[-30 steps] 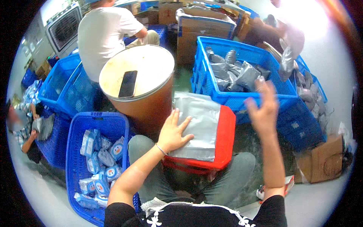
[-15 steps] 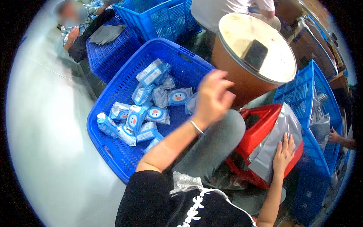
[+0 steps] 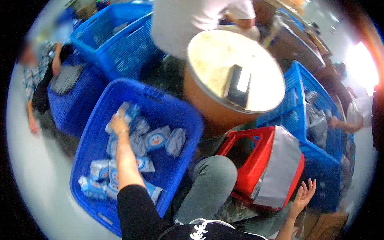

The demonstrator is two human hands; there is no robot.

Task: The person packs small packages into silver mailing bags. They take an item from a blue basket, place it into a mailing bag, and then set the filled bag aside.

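My left hand [image 3: 119, 123] reaches into the dark blue basket [image 3: 168, 100]. Its fingers are closed over a blue-and-white wipes packet [image 3: 131, 112] on top of the pile, partly hidden and slightly blurred. Around it lie several more soft packets, one with a round cartoon face [image 3: 156, 139]. My right hand [image 3: 304, 196] is raised with fingers spread, holding nothing, just right of the red plastic stool [image 3: 239, 174]. A flat grey plastic mailing bag [image 3: 276, 172] lies over the stool's seat, apart from that hand.
Beyond my knee stands a brown drum [image 3: 208, 106] with a pale lid carrying a phone [image 3: 239, 88]. Blue crates stand at the right [image 3: 294, 94] and back left [image 3: 128, 48]. Grey bags [image 3: 66, 78] lie stacked at left. Other people sit or work nearby.
My left hand has swung from above my knee, left into the basket and onto a packet. My right hand has lifted off the grey bag. The view has shifted.
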